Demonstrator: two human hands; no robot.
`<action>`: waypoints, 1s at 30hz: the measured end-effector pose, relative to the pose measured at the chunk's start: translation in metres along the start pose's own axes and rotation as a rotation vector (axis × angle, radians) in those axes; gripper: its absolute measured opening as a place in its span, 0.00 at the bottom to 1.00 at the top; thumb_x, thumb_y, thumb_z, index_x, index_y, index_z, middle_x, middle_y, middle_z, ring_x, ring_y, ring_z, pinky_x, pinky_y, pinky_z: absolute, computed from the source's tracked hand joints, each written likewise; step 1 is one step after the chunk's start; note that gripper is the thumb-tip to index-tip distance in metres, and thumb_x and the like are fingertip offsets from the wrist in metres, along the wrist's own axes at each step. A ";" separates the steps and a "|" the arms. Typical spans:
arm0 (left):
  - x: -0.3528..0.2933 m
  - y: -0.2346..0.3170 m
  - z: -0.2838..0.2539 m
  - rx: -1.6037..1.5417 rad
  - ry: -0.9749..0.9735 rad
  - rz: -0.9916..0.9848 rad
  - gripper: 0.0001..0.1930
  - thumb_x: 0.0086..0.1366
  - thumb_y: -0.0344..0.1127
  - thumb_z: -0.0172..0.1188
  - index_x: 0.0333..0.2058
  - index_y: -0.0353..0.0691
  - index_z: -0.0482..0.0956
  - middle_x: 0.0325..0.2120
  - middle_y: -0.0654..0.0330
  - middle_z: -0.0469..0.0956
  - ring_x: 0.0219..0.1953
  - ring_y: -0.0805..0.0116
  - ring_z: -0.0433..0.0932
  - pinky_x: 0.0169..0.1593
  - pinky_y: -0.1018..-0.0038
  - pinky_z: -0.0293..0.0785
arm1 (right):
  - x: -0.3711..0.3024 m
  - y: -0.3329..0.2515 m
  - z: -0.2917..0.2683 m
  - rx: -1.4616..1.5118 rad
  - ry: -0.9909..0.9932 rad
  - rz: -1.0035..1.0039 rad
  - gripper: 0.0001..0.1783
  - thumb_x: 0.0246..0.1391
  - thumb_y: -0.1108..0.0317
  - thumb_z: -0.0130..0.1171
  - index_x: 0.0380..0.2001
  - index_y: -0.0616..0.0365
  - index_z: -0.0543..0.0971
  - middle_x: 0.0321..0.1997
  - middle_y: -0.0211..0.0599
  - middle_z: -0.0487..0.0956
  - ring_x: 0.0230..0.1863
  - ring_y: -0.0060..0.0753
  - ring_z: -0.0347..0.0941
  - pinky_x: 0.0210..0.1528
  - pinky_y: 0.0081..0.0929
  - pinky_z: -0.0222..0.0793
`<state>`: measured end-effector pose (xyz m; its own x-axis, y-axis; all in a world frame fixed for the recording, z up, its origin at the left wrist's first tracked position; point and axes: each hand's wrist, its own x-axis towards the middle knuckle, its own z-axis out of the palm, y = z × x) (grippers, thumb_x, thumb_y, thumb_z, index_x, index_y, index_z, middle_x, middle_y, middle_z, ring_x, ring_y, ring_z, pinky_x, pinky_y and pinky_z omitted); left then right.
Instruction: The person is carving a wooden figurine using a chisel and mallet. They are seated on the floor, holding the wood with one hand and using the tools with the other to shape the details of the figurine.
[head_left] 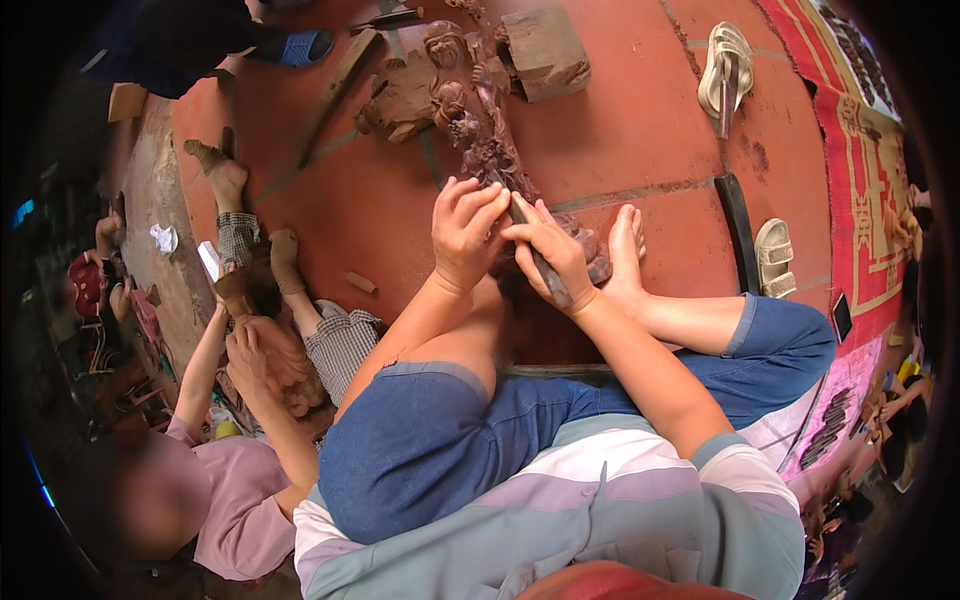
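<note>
On red floor tiles [640, 140], a dark wooden carving [484, 135] was set beneath both hands, a slim tool [548, 278] being gripped by the closed right hand [552, 248], its far end beside the half-curled left hand [466, 232], whose hold could not be told and which might be nicked if the tool slipped.

Surroundings: red-tiled floor [630, 140], left and right sides.
Right: pale sandal [713, 82], far; second pale sandal [774, 256], nearer; red-and-gold mat [862, 190], dark flat slab [842, 317] at its left edge. Far left: blue slipper [303, 47]. Left: crumpled white scrap [163, 239]; nearer, person in pink shirt [240, 495].
</note>
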<state>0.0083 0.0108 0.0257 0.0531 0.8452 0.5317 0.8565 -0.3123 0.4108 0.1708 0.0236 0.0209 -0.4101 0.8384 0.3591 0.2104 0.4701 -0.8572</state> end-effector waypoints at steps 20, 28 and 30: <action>-0.010 -0.002 0.000 -0.106 -0.020 -0.044 0.19 0.47 0.29 0.70 0.41 0.42 0.80 0.43 0.61 0.80 0.50 0.53 0.75 0.55 0.61 0.72 | -0.003 -0.012 0.006 -0.048 -0.036 -0.042 0.09 0.47 0.79 0.58 0.34 0.59 0.75 0.58 0.63 0.71 0.60 0.59 0.69 0.64 0.48 0.65; -0.009 0.001 0.002 -0.097 -0.029 -0.047 0.19 0.46 0.29 0.71 0.40 0.42 0.81 0.40 0.61 0.80 0.48 0.54 0.75 0.53 0.63 0.73 | 0.000 -0.012 0.000 -0.059 -0.035 -0.017 0.06 0.48 0.78 0.57 0.31 0.59 0.75 0.57 0.63 0.73 0.60 0.59 0.69 0.65 0.49 0.63; -0.007 0.000 -0.002 -0.111 0.005 -0.051 0.20 0.45 0.29 0.71 0.40 0.42 0.81 0.40 0.61 0.80 0.48 0.53 0.75 0.53 0.62 0.73 | -0.001 -0.015 0.001 0.002 -0.015 0.009 0.06 0.48 0.78 0.57 0.31 0.59 0.74 0.57 0.63 0.73 0.61 0.59 0.69 0.65 0.50 0.62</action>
<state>0.0071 0.0038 0.0229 0.0079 0.8594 0.5112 0.7957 -0.3150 0.5173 0.1668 0.0151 0.0330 -0.4211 0.8383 0.3462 0.2124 0.4622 -0.8610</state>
